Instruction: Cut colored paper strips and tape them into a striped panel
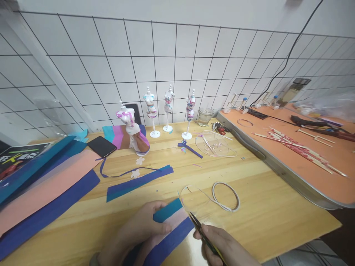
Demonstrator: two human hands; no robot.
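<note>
My left hand (138,229) grips a striped paper piece (169,225) with teal, pink and blue bands, near the front edge of the wooden table (263,195). My right hand (224,247) is closed on a pair of scissors (201,229) whose dark blades meet the paper's right edge. A loop of white wire (225,196) lies just beyond the paper.
Several small white mannequins (151,111) with painted patterns stand at the back by the grid wall. Sheets of blue, pink and teal paper (41,184) lie at left beside a black phone (101,146). A clear dish (213,144) and an orange board (305,155) with wooden sticks are at right.
</note>
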